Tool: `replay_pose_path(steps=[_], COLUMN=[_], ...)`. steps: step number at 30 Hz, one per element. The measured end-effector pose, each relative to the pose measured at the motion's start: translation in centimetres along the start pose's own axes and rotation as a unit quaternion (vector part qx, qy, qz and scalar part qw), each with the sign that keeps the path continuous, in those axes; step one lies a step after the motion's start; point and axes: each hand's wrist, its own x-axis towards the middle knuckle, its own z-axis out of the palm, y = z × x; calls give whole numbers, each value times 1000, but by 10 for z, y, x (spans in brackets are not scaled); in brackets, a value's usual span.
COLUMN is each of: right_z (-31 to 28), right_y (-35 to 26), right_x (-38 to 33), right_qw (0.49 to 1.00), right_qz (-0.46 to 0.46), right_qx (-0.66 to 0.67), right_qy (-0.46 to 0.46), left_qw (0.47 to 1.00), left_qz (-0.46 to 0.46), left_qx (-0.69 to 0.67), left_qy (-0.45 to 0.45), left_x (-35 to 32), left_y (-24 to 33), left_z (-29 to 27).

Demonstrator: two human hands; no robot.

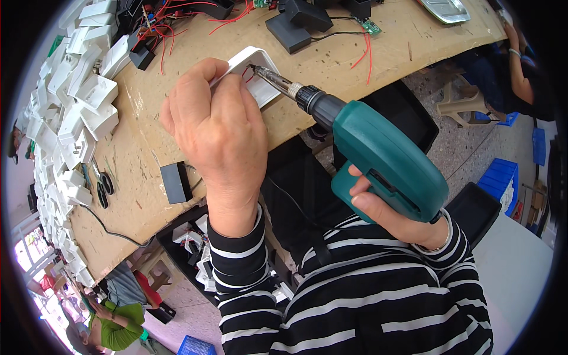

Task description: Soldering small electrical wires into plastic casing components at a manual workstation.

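My left hand [220,127] is closed on a small white plastic housing [267,92] at the table's near edge. The housing's open side faces up, and a bit of red wire shows inside it. In my right hand [393,219] is a green pistol-shaped soldering gun [384,151], gripped by its handle. Its metal tip reaches into the housing, close by my left fingers; whether it touches the wire I cannot tell. A black box-shaped part [176,183] with a thin cable lies beside my left wrist.
White housings [80,100] are heaped along the table's left side, with scissors [105,189] nearby. Black boxes [288,34], red wires and a green circuit board [371,26] lie at the back, near a metal tray [447,9]. Other people [121,325] sit at left and right.
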Motion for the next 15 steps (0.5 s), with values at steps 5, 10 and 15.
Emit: replay_pose_path(steps=[5,10,15], right_z=[0,-4,-6], right_y=[-2,0,-5], right_x=[1,7,10], right_qw=[1000,996,993], right_qz=[26,-61,-83], right_qx=[18,-61,-89], right_qy=[-2,-24,-15], left_qw=[1000,1000,1000], left_qz=[1,-1,-4], left_qx=[8,6,6], left_qy=[1,-3,-3], left_x=[1,0,0], left_y=[0,-1,0], left_z=[-1,-1,-1])
